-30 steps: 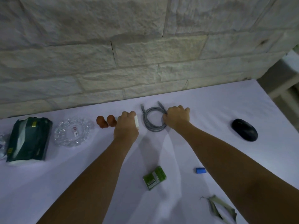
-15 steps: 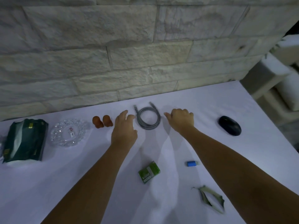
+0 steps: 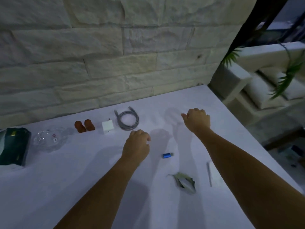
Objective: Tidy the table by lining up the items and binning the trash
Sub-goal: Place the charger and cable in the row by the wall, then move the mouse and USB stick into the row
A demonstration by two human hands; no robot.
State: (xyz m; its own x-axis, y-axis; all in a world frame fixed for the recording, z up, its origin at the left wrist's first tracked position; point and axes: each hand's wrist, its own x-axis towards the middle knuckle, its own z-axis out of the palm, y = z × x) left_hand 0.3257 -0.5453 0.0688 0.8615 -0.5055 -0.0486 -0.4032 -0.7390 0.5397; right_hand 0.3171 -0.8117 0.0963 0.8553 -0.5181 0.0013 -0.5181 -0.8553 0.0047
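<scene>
Along the stone wall a row lies on the white table [image 3: 74,187]: a dark green packet [image 3: 11,146], a glass ashtray [image 3: 49,139], two small brown pieces [image 3: 84,126], a white charger plug [image 3: 108,128] and a coiled grey cable [image 3: 129,120]. My left hand [image 3: 137,146] hovers just in front of the cable, fingers loosely curled, holding nothing. My right hand [image 3: 196,120] is curled over the table to the right of the cable; what lies under it is hidden. A blue USB stick [image 3: 167,155] and a torn wrapper [image 3: 185,181] lie between my forearms.
A flat white item [image 3: 213,176] lies partly under my right forearm. The table's right edge drops off to pale stone ledges [image 3: 257,90] with green plant fronds [image 3: 287,76]. The stone wall [image 3: 115,55] closes the back.
The view has swung right. My left hand has come off the white charger plug, which now stands in the row, and drawn back. My right hand has moved right, away from the cable.
</scene>
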